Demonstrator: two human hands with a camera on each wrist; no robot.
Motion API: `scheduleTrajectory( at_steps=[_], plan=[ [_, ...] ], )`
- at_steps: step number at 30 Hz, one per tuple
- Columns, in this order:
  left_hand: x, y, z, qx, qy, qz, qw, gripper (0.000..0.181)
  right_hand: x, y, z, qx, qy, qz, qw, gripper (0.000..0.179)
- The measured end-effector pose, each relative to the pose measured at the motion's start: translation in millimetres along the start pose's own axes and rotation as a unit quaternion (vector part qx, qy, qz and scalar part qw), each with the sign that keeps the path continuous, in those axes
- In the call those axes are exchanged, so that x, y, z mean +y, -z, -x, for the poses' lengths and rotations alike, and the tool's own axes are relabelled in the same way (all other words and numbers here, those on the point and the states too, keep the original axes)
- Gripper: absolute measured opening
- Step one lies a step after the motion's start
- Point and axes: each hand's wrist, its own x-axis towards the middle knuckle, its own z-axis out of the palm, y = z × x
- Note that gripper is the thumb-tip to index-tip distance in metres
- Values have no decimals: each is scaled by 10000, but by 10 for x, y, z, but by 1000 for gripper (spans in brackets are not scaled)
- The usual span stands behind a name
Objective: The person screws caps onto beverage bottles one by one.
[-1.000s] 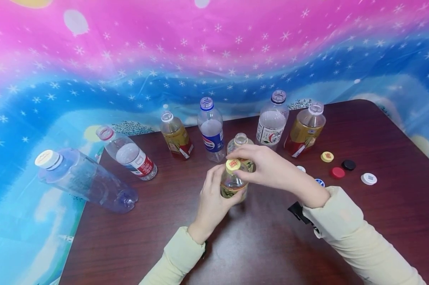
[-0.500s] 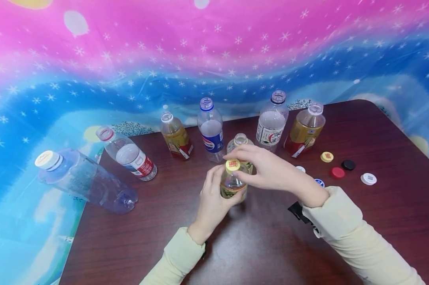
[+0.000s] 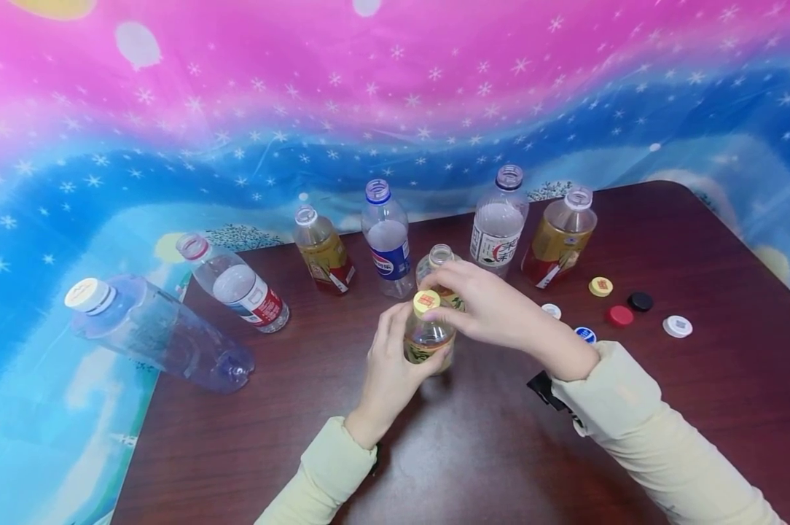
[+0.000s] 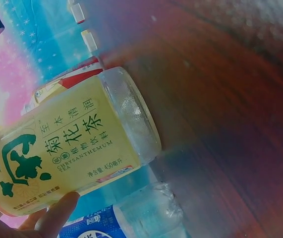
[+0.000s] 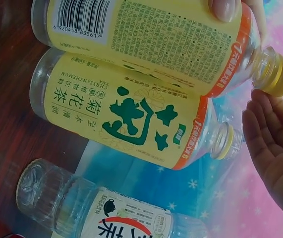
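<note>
My left hand (image 3: 398, 357) grips the body of a yellow-labelled chrysanthemum tea bottle (image 4: 67, 144), which stands upright on the table. On its neck sits a yellow cap (image 5: 278, 77) with red print, pinched between the thumb and fingers of my right hand (image 3: 483, 302). In the right wrist view, a left fingertip presses the held bottle's label. Right behind it stands a second chrysanthemum tea bottle (image 5: 126, 114), with no cap on its mouth, partly hidden by my right hand in the head view.
Along the back stand capless bottles: a Pepsi bottle (image 3: 388, 240), a ribbed clear bottle (image 3: 498, 226) and two amber-labelled bottles, one at the right (image 3: 562, 237). A large capped bottle (image 3: 165, 335) stands left. Several loose caps, including a red cap (image 3: 621, 315), lie right on the dark table (image 3: 474, 452).
The red print on the yellow cap looks slightly turned, and my right fingers have shifted a little round it. My left hand keeps its grip on the bottle.
</note>
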Motion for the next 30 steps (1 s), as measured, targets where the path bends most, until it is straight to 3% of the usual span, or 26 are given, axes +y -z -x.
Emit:
scheduleTrajectory(
  at_steps=[5, 10, 16, 30],
  plan=[
    [-2, 6, 2, -53, 54, 29, 10000, 70, -10, 4, -3, -19, -48, -74, 10000, 28],
    [-3, 10, 2, -114, 58, 35, 9999, 70, 17, -4, 19, -120, 289, -226, 9993, 40],
    [-6, 6, 0, -111, 36, -46, 9999, 69, 38, -10, 19, -77, 603, -172, 9980, 29],
    [0, 15, -6, -73, 118, -228, 9996, 68, 17, -14, -2, -66, 504, -103, 9987, 29]
  ],
)
